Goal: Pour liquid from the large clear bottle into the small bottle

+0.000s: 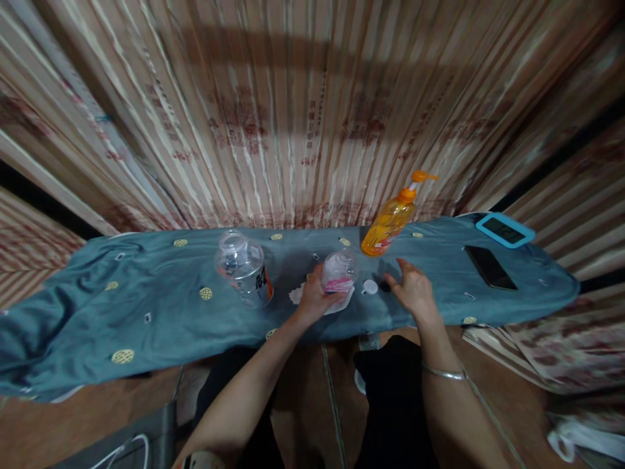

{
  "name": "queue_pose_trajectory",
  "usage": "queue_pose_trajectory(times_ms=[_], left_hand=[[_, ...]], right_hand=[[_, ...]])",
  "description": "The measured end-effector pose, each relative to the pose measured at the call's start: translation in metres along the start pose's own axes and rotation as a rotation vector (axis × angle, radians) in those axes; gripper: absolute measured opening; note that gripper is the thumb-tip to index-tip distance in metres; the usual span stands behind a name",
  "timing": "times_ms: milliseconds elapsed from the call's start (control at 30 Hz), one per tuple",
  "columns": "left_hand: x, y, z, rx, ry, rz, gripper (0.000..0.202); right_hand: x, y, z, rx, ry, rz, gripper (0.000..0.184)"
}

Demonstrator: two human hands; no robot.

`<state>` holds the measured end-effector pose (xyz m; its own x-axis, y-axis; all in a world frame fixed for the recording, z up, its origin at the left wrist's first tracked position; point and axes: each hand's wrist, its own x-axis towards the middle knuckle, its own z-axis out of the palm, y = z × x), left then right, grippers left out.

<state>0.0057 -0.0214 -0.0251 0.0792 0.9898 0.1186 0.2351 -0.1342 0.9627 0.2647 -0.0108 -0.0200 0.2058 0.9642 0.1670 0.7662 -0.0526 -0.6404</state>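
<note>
My left hand [315,298] is wrapped round a small clear bottle with a pink label [338,272], which stands uncapped on a white tissue [297,294]. My right hand [414,288] rests on the teal cloth [146,293] with its fingers spread, holding nothing, just right of a small white cap [370,286]. A small dark thing lies at its fingertips. A larger clear bottle with an orange label [244,268] stands open to the left. An orange pump bottle [393,218] stands behind the hands.
A black phone [489,267] and a device in a light blue case [504,230] lie at the cloth's right end. Striped curtain fabric hangs behind. A silver bangle [444,373] sits on my right wrist. My dark-clothed knees are under the table edge.
</note>
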Motion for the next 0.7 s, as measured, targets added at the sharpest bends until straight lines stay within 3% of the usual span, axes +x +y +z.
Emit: queue_pose_trajectory(times_ms=[233, 500, 700], left_hand=[[-0.004, -0.001, 0.002, -0.142, 0.006, 0.024, 0.073], [-0.008, 0.004, 0.003, -0.236, 0.071, -0.026, 0.069], [-0.007, -0.010, 0.001, -0.197, 0.054, -0.039, 0.084]], right_hand=[[-0.010, -0.045, 0.014, 0.422, 0.024, -0.240, 0.048], [-0.010, -0.046, 0.020, 0.633, 0.011, -0.291, 0.045], [-0.015, -0.058, 0.001, 0.669, 0.069, -0.346, 0.047]])
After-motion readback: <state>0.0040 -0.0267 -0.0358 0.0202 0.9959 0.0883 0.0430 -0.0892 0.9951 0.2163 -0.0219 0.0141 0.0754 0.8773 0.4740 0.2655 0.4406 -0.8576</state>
